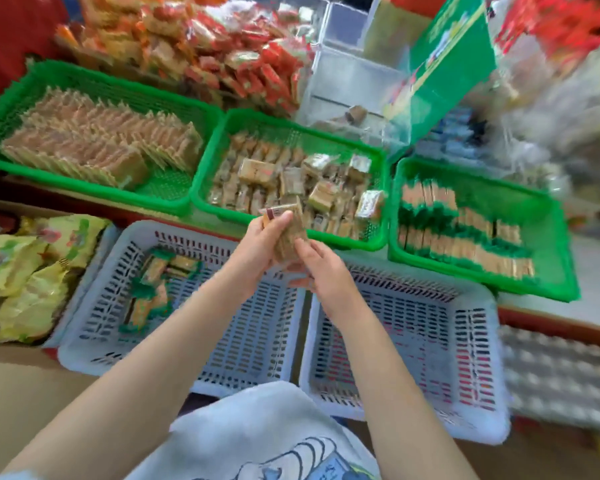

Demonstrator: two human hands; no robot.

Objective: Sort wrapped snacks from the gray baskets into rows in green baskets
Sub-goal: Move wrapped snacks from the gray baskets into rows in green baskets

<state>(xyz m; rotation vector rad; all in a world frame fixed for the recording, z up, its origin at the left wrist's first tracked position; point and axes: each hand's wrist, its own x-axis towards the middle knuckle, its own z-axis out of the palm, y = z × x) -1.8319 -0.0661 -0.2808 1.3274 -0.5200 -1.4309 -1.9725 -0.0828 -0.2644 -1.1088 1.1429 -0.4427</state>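
You have a small stack of clear-wrapped tan snacks (288, 233) upright between both hands, above the near rim of the middle green basket (378, 157), whose snacks lie partly in rows, partly loose. The left green basket (11, 98) and right green basket (565, 237) hold neat rows. A few green-edged packets (149, 289) lie in the left gray basket (84, 344); the right gray basket (492, 375) shows only bare mesh.

Fingers (284, 216) of both hands meet round a snack stack (289, 237). Just behind fingers: mid basket (378, 233) w/ snacks. Behind-left & right: two more baskets. Below fingers: two slotted baskets (257, 358) side by side, left one w/ few snacks (149, 289).
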